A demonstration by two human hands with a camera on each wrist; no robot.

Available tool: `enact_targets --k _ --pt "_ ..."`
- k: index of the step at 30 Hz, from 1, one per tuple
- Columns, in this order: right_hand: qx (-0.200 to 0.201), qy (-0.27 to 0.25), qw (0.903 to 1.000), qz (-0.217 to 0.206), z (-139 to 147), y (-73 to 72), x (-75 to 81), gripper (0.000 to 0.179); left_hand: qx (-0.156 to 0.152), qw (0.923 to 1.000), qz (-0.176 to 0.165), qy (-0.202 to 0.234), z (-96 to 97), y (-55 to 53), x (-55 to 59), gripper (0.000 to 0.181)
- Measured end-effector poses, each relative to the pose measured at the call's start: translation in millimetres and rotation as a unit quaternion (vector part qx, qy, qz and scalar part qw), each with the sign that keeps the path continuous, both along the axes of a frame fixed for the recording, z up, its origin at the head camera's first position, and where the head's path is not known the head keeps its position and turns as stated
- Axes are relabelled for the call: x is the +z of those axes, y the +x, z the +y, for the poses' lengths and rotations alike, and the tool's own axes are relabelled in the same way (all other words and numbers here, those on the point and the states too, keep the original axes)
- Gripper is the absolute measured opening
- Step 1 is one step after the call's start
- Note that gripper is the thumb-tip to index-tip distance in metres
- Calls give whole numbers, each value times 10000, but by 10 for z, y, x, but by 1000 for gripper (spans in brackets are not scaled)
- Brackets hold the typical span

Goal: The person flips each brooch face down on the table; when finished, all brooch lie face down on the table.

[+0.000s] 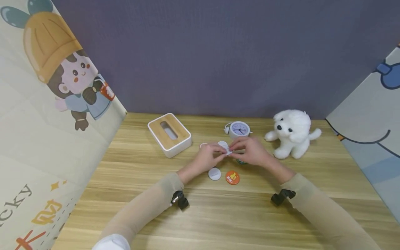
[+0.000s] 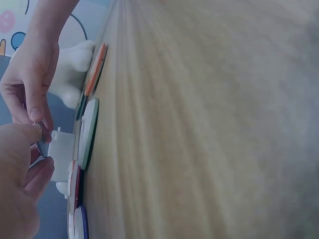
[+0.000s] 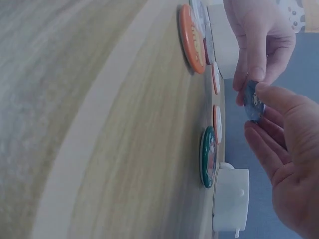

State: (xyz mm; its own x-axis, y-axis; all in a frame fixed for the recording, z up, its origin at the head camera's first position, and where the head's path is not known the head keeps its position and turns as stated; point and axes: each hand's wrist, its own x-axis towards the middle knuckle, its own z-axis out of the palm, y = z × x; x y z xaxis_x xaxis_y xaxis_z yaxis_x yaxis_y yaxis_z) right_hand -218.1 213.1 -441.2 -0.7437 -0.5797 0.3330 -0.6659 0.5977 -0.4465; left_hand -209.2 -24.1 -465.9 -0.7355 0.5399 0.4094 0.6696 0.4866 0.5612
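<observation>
Both hands meet above the table and pinch one small round blue badge (image 3: 253, 104) between them. My left hand (image 1: 207, 156) grips its left edge with thumb and fingertips. From the right, my right hand (image 1: 251, 151) pinches the opposite edge. The head view shows the badge's pale back. Below the hands lie a white-faced disc (image 1: 214, 174) and an orange badge (image 1: 232, 177) with a yellow thumbs-up print. A green badge (image 3: 208, 157) is partly hidden under my right hand in the head view. Another white disc (image 1: 222, 144) lies just behind the fingertips.
A white tissue box (image 1: 179, 148) with a wooden lid stands back left. Behind the hands is a white alarm clock (image 1: 239, 130), with a white plush dog (image 1: 292, 133) to its right. A dark wall (image 1: 200, 59) borders the table's (image 1: 218, 222) far edge.
</observation>
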Motion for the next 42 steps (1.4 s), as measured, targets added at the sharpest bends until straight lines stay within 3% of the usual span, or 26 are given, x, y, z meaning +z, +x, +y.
enact_targets --k 6,12,20,30,42 --pt "259 187 9990 302 12 -18 -56 15 -209 9993 -207 -217 17 10 -18 14" --pt "541 322 9966 525 2 -22 -91 14 -211 9976 -82 -647 51 16 -22 14" --pt "666 416 9958 470 2 -26 -166 13 -162 9965 -116 -812 89 15 -71 10" --pt "621 491 9966 224 -16 -30 -195 12 -210 9939 -241 -1051 86 23 -39 12" --pt "604 612 9961 211 -50 -11 -211 13 -519 9854 228 -1605 78 49 -33 16"
